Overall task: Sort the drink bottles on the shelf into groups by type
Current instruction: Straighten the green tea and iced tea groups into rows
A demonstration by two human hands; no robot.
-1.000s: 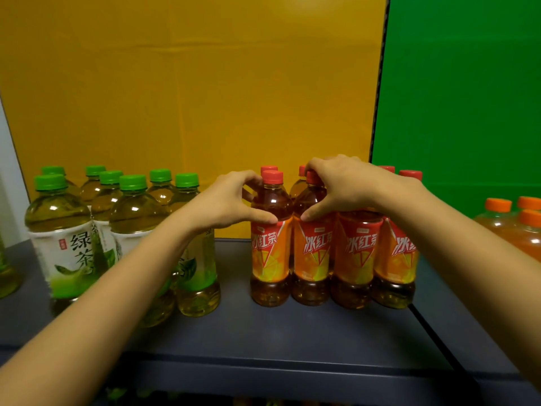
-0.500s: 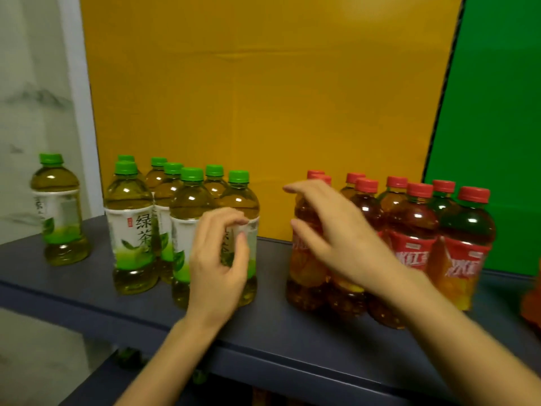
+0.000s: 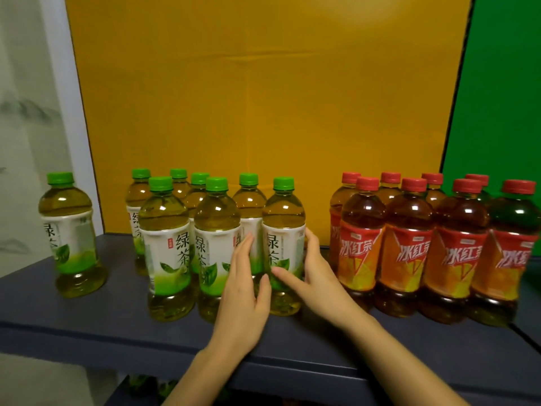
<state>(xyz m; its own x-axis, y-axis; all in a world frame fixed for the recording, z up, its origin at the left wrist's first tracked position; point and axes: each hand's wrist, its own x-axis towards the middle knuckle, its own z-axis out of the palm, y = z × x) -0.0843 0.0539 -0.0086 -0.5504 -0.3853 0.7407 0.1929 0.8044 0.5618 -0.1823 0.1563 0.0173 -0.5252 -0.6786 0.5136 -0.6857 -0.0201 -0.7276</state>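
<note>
A cluster of several green tea bottles (image 3: 164, 244) with green caps stands on the dark shelf (image 3: 87, 323), left of centre. One more green tea bottle (image 3: 70, 230) stands alone at the far left. Several red-capped iced tea bottles (image 3: 409, 247) form a group on the right. My right hand (image 3: 317, 278) wraps the cluster's rightmost green tea bottle (image 3: 283, 227), thumb across its front and fingers on its right side. Against that bottle's left side lies my left hand (image 3: 244, 291), fingers straight and apart, reaching between it and its neighbour.
A yellow panel (image 3: 263, 98) backs the shelf, with a green panel (image 3: 503, 98) to its right and a white wall at the left. A seam (image 3: 524, 332) splits the shelf at the far right. Something green shows dimly on a lower level (image 3: 146, 388).
Both hands left the iced tea bottles and came down to the rightmost green tea bottle. My view swung left, so the lone green tea bottle came into sight.
</note>
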